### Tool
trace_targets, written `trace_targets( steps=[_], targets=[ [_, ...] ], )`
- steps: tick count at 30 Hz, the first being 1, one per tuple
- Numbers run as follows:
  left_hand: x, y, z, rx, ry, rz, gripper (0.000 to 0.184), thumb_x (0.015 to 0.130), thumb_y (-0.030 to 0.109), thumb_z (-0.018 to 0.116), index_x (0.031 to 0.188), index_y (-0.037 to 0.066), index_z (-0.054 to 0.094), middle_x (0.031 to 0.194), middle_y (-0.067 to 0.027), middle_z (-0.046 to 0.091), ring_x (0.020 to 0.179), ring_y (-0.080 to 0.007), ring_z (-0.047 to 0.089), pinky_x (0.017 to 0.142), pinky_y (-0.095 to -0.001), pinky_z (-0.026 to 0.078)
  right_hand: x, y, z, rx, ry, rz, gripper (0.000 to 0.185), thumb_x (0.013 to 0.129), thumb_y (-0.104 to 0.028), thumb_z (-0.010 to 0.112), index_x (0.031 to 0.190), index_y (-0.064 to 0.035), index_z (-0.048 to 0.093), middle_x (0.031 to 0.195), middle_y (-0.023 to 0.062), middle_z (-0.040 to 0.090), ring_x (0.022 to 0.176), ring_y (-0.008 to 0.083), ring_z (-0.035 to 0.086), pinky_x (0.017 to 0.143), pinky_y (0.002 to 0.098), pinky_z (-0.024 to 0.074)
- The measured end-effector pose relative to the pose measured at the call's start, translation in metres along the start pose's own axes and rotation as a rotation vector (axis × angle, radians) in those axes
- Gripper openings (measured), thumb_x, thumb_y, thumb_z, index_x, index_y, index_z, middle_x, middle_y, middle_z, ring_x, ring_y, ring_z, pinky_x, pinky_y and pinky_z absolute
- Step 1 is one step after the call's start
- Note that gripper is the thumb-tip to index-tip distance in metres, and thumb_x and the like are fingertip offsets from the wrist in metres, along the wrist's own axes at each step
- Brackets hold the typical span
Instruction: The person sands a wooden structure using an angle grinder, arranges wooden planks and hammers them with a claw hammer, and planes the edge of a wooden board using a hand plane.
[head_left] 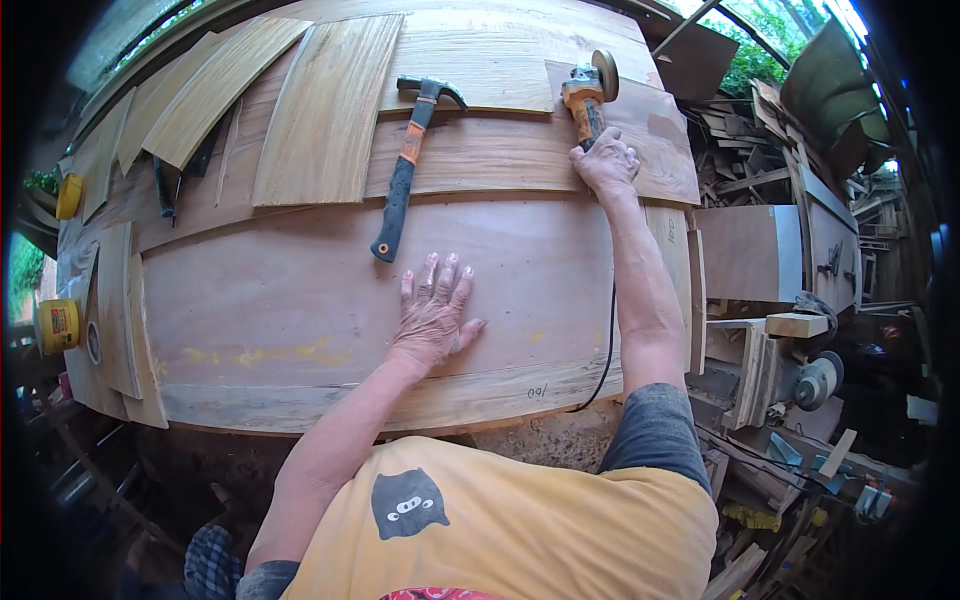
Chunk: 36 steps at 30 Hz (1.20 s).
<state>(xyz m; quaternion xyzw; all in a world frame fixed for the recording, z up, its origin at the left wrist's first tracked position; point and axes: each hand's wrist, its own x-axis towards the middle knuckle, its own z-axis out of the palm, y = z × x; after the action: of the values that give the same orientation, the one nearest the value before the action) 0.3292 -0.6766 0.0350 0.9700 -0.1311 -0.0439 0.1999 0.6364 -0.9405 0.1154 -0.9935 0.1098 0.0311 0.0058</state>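
My left hand (434, 312) lies flat on a large plywood panel (270, 280), its fingers spread and nothing held. Reaching to the far right, my right hand (607, 163) is wrapped round the handle of an orange angle grinder (586, 98). The grinder's round disc (605, 75) points away from me at the top, and a black cord (606, 360) runs down from beneath my forearm across the panel. Between my hands and farther off lies a claw hammer (407, 165) with a black and orange handle, its head at the far end.
Loose wooden boards (330, 110) lie across the back of the work surface. At the left edge sit a yellow tub (58, 326) and a yellow roll-like item (69, 196). Scrap wood (740, 150) is heaped at the right, near another grinder-like tool (818, 380).
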Motion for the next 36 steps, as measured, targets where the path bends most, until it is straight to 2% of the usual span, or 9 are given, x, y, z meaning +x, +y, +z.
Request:
trace_targets(
  steps=[4, 7, 11, 15, 26, 28, 30, 32, 36],
  targets=[
    [0.0, 0.001, -0.003, 0.03, -0.048, -0.008, 0.091, 0.094, 0.06, 0.062, 0.166, 0.015, 0.031, 0.175, -0.0149, 0.017, 0.164, -0.0371, 0.009, 0.127, -0.0667, 0.005, 0.0, -0.003, 0.005, -0.062, 0.055, -0.023, 0.077, 0.084, -0.051, 0.076, 0.134, 0.0027, 0.051, 0.125, 0.024, 0.068, 0.122, 0.0429, 0.063, 0.103, 0.0561, 0.0465],
    [0.0, 0.001, -0.002, 0.038, -0.051, -0.012, 0.091, 0.093, 0.06, 0.063, 0.166, 0.014, 0.032, 0.175, -0.0153, 0.018, 0.163, -0.0375, 0.009, 0.126, -0.0672, 0.005, 0.0, -0.007, 0.015, -0.172, 0.128, -0.086, 0.077, 0.084, -0.049, 0.075, 0.135, 0.0039, 0.05, 0.124, 0.0248, 0.066, 0.12, 0.0416, 0.062, 0.1, 0.0571, 0.0454],
    [0.0, 0.0, 0.001, 0.028, -0.012, 0.006, 0.096, 0.088, 0.053, 0.073, 0.166, 0.017, 0.03, 0.174, -0.0159, 0.017, 0.162, -0.0403, 0.011, 0.124, -0.0695, 0.011, -0.012, -0.015, 0.026, -0.301, 0.217, -0.21, 0.078, 0.086, -0.047, 0.074, 0.136, 0.006, 0.047, 0.126, 0.0259, 0.061, 0.123, 0.0397, 0.056, 0.099, 0.0573, 0.0434],
    [0.0, 0.0, -0.001, 0.014, -0.012, 0.013, 0.096, 0.088, 0.053, 0.073, 0.166, 0.016, 0.03, 0.174, -0.0166, 0.017, 0.162, -0.0405, 0.012, 0.124, -0.0695, 0.011, -0.023, -0.009, 0.017, 0.0, 0.161, -0.23, 0.074, 0.083, -0.045, 0.075, 0.131, 0.0045, 0.048, 0.127, 0.0225, 0.06, 0.122, 0.0383, 0.055, 0.1, 0.0567, 0.0428],
    [0.003, 0.004, -0.01, -0.001, -0.055, 0.006, 0.091, 0.09, 0.054, 0.07, 0.164, 0.014, 0.034, 0.173, -0.0173, 0.02, 0.162, -0.0403, 0.012, 0.124, -0.0676, 0.012, -0.033, -0.013, 0.015, -0.06, 0.216, -0.075, 0.075, 0.079, -0.045, 0.08, 0.132, -0.0022, 0.048, 0.128, 0.023, 0.058, 0.125, 0.0403, 0.053, 0.103, 0.0574, 0.0408],
    [0.007, 0.009, -0.019, 0.01, -0.116, -0.034, 0.09, 0.091, 0.054, 0.069, 0.163, 0.012, 0.034, 0.173, -0.0176, 0.02, 0.162, -0.0402, 0.012, 0.125, -0.0677, 0.013, -0.03, -0.013, 0.023, -0.129, 0.279, -0.109, 0.071, 0.079, -0.044, 0.078, 0.13, -0.0021, 0.05, 0.126, 0.0241, 0.06, 0.122, 0.0421, 0.056, 0.101, 0.0597, 0.0426],
    [-0.001, 0.001, -0.005, -0.087, 0.082, 0.042, 0.088, 0.093, 0.054, 0.067, 0.163, 0.011, 0.035, 0.172, -0.0188, 0.022, 0.162, -0.0411, 0.013, 0.125, -0.0684, 0.012, -0.023, -0.002, 0.048, -0.181, 0.458, -0.231, 0.06, 0.079, -0.04, 0.069, 0.123, -0.0019, 0.055, 0.115, 0.0219, 0.066, 0.107, 0.0431, 0.065, 0.09, 0.0622, 0.0487],
    [-0.003, -0.004, 0.008, -0.099, 0.126, 0.062, 0.087, 0.094, 0.055, 0.065, 0.162, 0.01, 0.035, 0.171, -0.0211, 0.025, 0.161, -0.0435, 0.015, 0.125, -0.0693, 0.011, -0.018, 0.003, 0.05, -0.117, 0.323, -0.303, 0.058, 0.079, -0.039, 0.069, 0.12, -0.0015, 0.054, 0.112, 0.0202, 0.068, 0.102, 0.0448, 0.068, 0.088, 0.0619, 0.0499],
    [-0.002, -0.002, 0.009, -0.101, 0.117, 0.05, 0.087, 0.095, 0.058, 0.063, 0.161, 0.009, 0.038, 0.171, -0.0226, 0.025, 0.161, -0.0454, 0.014, 0.125, -0.069, 0.011, -0.009, 0.01, 0.052, -0.135, 0.219, -0.255, 0.07, 0.081, -0.046, 0.074, 0.127, -0.0007, 0.046, 0.124, 0.0254, 0.064, 0.118, 0.0494, 0.061, 0.098, 0.0578, 0.0506]
  ],
)
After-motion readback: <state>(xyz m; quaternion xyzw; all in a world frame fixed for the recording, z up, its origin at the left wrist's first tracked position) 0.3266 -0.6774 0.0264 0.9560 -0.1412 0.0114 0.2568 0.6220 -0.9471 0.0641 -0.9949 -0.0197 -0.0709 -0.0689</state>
